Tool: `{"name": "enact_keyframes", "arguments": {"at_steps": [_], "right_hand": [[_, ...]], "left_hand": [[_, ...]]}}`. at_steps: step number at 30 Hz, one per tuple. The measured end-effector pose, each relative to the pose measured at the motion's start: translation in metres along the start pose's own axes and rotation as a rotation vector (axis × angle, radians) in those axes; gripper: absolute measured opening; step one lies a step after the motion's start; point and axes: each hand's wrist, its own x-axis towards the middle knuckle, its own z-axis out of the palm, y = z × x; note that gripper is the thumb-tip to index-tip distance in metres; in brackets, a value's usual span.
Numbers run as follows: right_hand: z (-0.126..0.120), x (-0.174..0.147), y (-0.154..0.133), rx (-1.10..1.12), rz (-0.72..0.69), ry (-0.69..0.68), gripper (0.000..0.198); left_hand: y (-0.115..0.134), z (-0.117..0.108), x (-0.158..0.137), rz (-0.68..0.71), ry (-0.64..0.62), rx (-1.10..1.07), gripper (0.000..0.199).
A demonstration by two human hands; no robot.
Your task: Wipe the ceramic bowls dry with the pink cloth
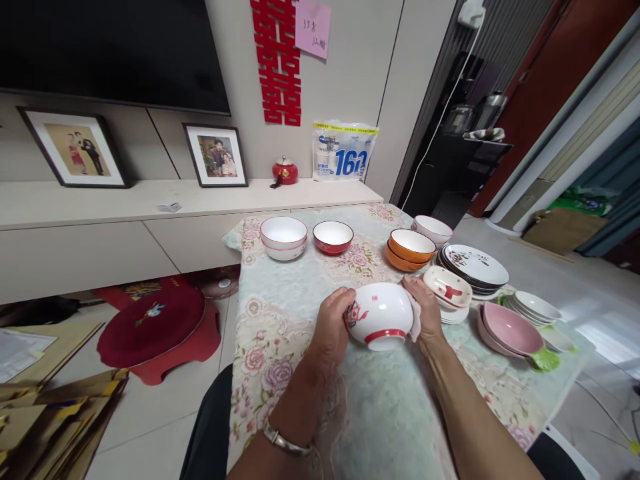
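Note:
A white bowl (pixel 383 312) with a red foot ring and a red pattern is tilted between my hands above the table, its outside and base toward me. My left hand (pixel 336 323) is closed on the bowl's left rim. On the right side, my right hand (pixel 424 310) grips the bowl through a pale cloth (pixel 415 320). Beyond it stand two stacked white bowls (pixel 283 235) with pink rims and a red bowl (pixel 333 239) that is white inside. Two orange bowls (pixel 410 250) are stacked to the right, past my right hand.
Along the right side are a white bowl (pixel 433 229), stacked plates (pixel 477 265), rectangular dishes (pixel 449 287), pink bowls (pixel 513 330) and small white bowls (pixel 536 307). A flowered tablecloth (pixel 285 313) covers the table. A red stool (pixel 160 327) stands at left; a cabinet (pixel 125 203) lies behind.

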Motion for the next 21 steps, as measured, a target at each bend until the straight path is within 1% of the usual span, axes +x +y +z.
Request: {"name": "enact_keyframes", "arguments": {"at_steps": [2,4,6,8,10,11,14,17,19,21], "right_hand": [[0.0,-0.002,-0.003,-0.018,0.039,-0.041,0.04],[0.0,-0.004,-0.005,-0.037,0.059,-0.075,0.04],[-0.001,-0.005,-0.004,-0.075,0.041,-0.091,0.04],[-0.004,-0.005,-0.003,-0.125,-0.014,-0.092,0.038],[-0.007,-0.004,0.0,-0.197,-0.119,-0.066,0.036],[-0.008,-0.004,0.001,-0.244,-0.191,-0.051,0.034],[-0.007,-0.009,0.001,-0.385,-0.472,-0.05,0.025],[0.001,-0.021,-0.005,-0.473,-0.732,-0.13,0.014],[0.008,-0.032,-0.01,-0.51,-0.846,-0.209,0.017],[0.014,-0.039,-0.013,-0.532,-0.92,-0.282,0.021]], "left_hand": [[0.0,-0.003,-0.001,-0.004,-0.028,0.068,0.036],[0.001,-0.007,-0.001,-0.024,-0.058,0.138,0.033],[0.003,-0.011,-0.002,-0.048,-0.12,0.267,0.029],[0.006,-0.014,-0.002,-0.073,-0.216,0.429,0.029],[0.008,-0.014,-0.002,-0.065,-0.286,0.564,0.032],[0.009,-0.014,-0.003,-0.037,-0.292,0.611,0.033],[0.012,-0.008,-0.005,0.139,-0.241,0.789,0.029],[0.013,-0.003,-0.007,0.292,-0.197,0.939,0.024],[0.013,-0.002,-0.007,0.338,-0.194,0.987,0.021],[0.012,-0.002,-0.007,0.362,-0.204,1.018,0.019]]}}
